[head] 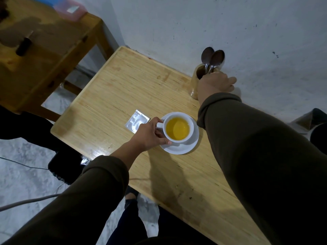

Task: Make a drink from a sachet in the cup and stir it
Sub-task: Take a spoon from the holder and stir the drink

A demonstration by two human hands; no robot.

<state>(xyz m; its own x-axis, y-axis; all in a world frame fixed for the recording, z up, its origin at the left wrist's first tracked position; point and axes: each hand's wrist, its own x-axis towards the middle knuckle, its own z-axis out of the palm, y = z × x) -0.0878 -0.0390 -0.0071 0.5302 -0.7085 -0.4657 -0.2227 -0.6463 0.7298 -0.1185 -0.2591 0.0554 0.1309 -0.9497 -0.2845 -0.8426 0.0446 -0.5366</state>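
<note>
A: Your left hand (pixel 150 134) is holding the white cup (pixel 177 128) just right of the frame's centre, fingers closed around its handle side. I think you hold it so that it does not slide on the saucer (pixel 184 148) when you begin to stir.

B: And the drink itself?

A: The cup has yellow-orange liquid in it already, so the powder seems to be poured and mixed with water. The silver sachet (pixel 136 122) lies flat on the wooden table (pixel 123 89), just left of the cup and partly under your left hand (it looks empty, but I cannot be sure).

B: What about the right hand?

A: Your right hand (pixel 215 84) is at the upper right of the frame, resting against the wooden holder (pixel 196 80) that stands near the wall. Two spoons (pixel 213 58) stand in it, bowls upward. Your fingers curl at the rim near the spoon stems, but I cannot tell if they already pinch one or only touch the holder.

B: So what remains?

A: In my judgement only the stirring. You need one spoon, lifted straight up so that the holder does not tip.
</note>
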